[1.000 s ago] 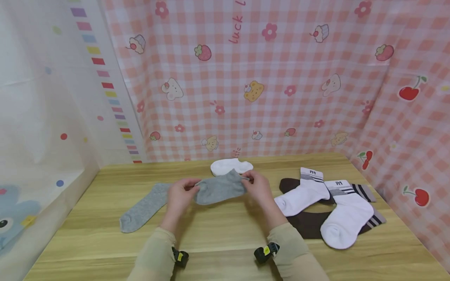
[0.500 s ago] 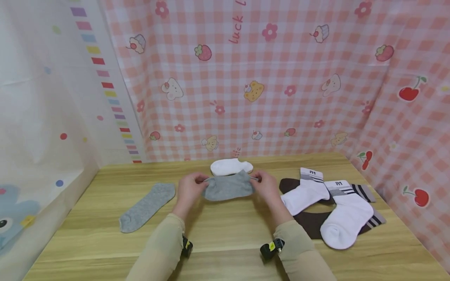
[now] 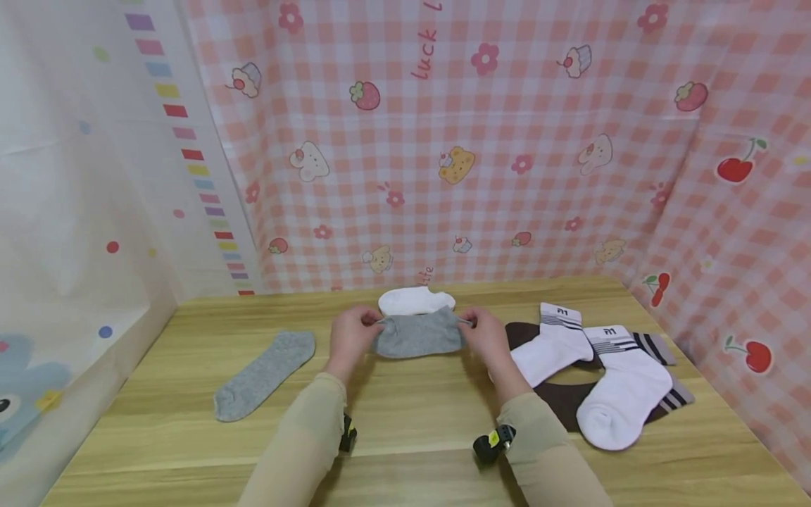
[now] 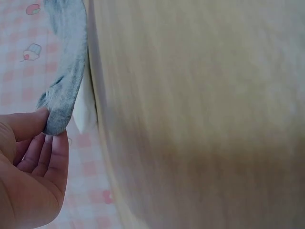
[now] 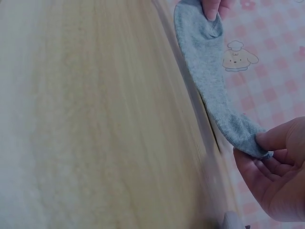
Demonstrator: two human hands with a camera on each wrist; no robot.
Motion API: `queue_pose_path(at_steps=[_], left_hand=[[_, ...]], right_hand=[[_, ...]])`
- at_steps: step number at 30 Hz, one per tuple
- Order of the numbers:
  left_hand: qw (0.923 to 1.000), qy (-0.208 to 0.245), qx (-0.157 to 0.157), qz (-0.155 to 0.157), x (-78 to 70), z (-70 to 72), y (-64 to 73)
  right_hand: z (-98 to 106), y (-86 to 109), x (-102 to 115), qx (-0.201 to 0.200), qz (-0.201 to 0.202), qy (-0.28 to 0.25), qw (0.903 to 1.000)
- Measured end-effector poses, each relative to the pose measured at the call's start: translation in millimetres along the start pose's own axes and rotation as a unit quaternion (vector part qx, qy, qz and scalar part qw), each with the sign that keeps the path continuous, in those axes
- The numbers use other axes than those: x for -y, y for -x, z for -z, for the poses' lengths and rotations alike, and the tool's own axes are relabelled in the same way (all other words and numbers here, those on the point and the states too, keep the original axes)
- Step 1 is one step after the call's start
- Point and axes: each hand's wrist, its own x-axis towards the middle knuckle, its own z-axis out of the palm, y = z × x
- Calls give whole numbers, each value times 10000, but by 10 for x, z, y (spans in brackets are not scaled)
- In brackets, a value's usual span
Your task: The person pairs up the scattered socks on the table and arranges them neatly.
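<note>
A grey ankle sock (image 3: 418, 336) is stretched sideways between both hands, just in front of a white low-cut sock (image 3: 415, 301) at the back of the table. My left hand (image 3: 352, 338) pinches one end between thumb and fingers; the left wrist view shows this grip on the grey fabric (image 4: 66, 90). My right hand (image 3: 486, 339) pinches the other end, and in the right wrist view the thumb lies over the sock (image 5: 205, 71). A second grey sock (image 3: 265, 377) lies flat to the left of the hands.
On the right, two white socks with black stripes (image 3: 624, 401) lie across dark brown socks (image 3: 564, 401) with grey striped cuffs. The wooden table (image 3: 405, 451) ends at a pink checked curtain (image 3: 405, 225) behind and along the right side.
Both hands have moved to the right with the grey sock, bringing it closer to level. The other grey sock, partly behind the left hand before, is now fully visible.
</note>
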Motion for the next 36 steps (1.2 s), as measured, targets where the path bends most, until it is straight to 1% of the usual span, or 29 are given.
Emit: queue_pose_path(at_steps=[5,10,15,17,25,29,34,35,36], left_hand=[[9999,-104,-6,-5,36,-45,-32],[9996,-256,34,-90,62,-79,-53],[9992,-377,131,-42,68,-93,-76],[9991,-402,163,35,76,-100,-87],[9982,-542,237,47,129,-116,-110],[9972,-655,326,176,141,-107,-113],[9940,-877,488,441,142,-96,-137],[9933,-911,519,492,139,-93,-141],[9926,-956,541,525,137,-89,-145]], right_hand=[[-7,-28,-24,42,11,149,9999],[-23,-51,-40,143,-154,260,9994],[-28,-79,-39,284,-301,374,9984],[-24,-89,-32,344,-322,451,9979],[-51,-121,-19,518,-473,634,9955],[-67,-146,-25,593,-541,788,9937],[-50,-169,-29,720,-595,949,9911],[-48,-173,-31,741,-599,972,9907],[-60,-182,-50,693,-520,1013,9911]])
